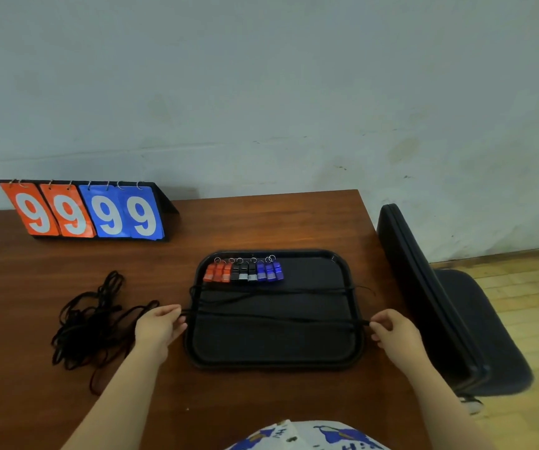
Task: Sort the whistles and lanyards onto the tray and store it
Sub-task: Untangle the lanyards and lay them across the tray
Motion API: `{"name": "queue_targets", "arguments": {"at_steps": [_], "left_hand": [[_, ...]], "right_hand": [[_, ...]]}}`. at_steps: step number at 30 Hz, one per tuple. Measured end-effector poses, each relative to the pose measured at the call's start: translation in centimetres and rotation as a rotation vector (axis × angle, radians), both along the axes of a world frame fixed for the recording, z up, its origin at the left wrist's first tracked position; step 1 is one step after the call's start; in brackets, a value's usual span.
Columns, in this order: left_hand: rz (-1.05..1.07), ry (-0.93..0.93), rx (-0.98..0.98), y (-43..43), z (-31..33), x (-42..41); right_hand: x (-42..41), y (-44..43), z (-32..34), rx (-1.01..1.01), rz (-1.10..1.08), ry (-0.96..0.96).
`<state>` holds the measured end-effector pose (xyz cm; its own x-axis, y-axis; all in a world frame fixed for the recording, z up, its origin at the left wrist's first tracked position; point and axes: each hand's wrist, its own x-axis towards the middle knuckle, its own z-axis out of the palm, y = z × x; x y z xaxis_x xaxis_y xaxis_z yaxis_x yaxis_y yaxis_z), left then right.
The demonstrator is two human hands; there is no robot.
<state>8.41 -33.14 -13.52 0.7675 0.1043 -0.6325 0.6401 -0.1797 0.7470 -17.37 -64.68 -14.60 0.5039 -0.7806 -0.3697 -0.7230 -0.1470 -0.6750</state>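
— Where are the whistles (244,271)?
— In a row at the far side of the tray (274,366): red, black, blue.
— What do the hands do?
— The left hand (159,326) and the right hand (395,329) each pinch one end of a lanyard (274,318). It goes straight across the tray.
— More strings?
— A pile of lanyards (92,319) lies on the table (261,219), left of the tray.

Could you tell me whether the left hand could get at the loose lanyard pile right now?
Probably yes: the pile lies just beside the left hand, nothing between them, though that hand must first release the stretched lanyard it pinches.
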Motion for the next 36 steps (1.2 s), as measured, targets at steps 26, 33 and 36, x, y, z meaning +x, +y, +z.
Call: {"name": "queue_targets", "arguments": {"at_steps": [26,33,36], "left_hand": [[0.174,0.033,0.035,-2.2,-2.7,4.4],[0.213,0.027,-0.007,-2.0,-2.3,3.7],[0.272,0.009,-0.051,-1.5,-1.7,3.5]], "right_hand": [[6.3,-3.5,-0.9,0.210,-0.266,-0.105],[5.9,-3.3,-0.4,0.216,-0.316,-0.156],[5.3,-2.9,0.1,0.195,-0.313,-0.174]]}}
